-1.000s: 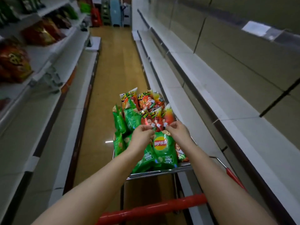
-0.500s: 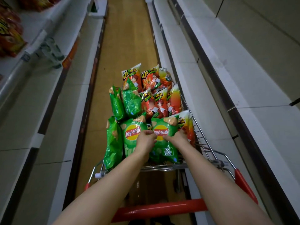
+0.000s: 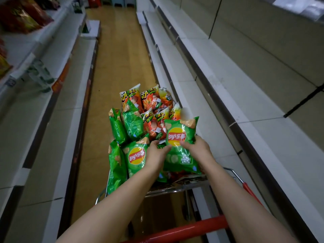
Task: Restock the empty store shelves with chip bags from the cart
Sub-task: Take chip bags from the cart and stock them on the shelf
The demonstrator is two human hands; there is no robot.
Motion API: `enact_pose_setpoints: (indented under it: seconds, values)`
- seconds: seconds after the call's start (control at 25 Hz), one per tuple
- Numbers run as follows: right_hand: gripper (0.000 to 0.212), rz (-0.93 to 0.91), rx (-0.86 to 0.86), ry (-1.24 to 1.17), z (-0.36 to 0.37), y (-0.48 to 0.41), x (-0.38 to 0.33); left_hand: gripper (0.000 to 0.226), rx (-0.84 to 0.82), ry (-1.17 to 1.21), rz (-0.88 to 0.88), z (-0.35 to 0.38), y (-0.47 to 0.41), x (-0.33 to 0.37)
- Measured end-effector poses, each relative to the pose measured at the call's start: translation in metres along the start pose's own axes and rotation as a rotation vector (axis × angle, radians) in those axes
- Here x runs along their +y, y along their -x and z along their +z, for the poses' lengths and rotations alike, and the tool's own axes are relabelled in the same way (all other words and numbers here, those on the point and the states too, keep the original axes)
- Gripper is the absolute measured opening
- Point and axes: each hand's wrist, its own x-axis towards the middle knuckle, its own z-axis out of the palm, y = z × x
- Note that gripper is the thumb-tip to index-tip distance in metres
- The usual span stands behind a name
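While the right hand (image 3: 196,150) grips a green Lay's bag (image 3: 180,130) upright at centre, left hand (image 3: 156,155) touching it, grip unclear, empty shelves (image 3: 263,134) lie nearest, frame right.

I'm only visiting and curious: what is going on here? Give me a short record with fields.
place: store aisle, bare shelves on the right
cart: holds green bags and orange bags
right hand: grips a green Lay's bag above the pile
left hand: on the pile beside it; grip unclear
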Motion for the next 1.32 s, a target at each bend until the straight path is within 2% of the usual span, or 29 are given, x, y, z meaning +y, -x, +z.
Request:
enact_pose_setpoints:
  seconds: [0.12,0.32,0.4,0.48,0.6,0.76,1.04,1.32]
  values:
    - [0.021,-0.092,0.016,-0.259,-0.03,0.029,-0.02,0.081,-0.138,0.039,0.073,0.001,0.011,0.014]
    - [0.026,-0.214,0.095,-0.444,-0.07,0.077,-0.046,0.09,-0.429,0.219,0.169,-0.006,0.045,0.062]
    - [0.025,-0.273,0.134,-0.486,-0.087,0.101,-0.056,0.086,-0.498,0.22,0.216,-0.006,0.066,0.083]
    - [0.021,-0.325,0.184,-0.501,-0.106,0.127,-0.064,0.071,-0.558,0.223,0.259,-0.001,0.089,0.099]
    - [0.018,-0.385,0.271,-0.544,-0.141,0.172,-0.064,0.064,-0.657,0.204,0.317,0.015,0.127,0.117]
    - [0.02,-0.441,0.405,-0.506,-0.193,0.237,-0.054,0.054,-0.769,0.204,0.388,0.047,0.186,0.137]
    - [0.057,-0.453,0.754,-0.256,-0.292,0.358,-0.021,0.042,-0.951,0.209,0.51,0.12,0.321,0.157]
    - [0.051,-0.273,0.993,-0.164,-0.372,0.483,0.059,0.046,-1.206,0.056,0.546,0.202,0.448,0.138]
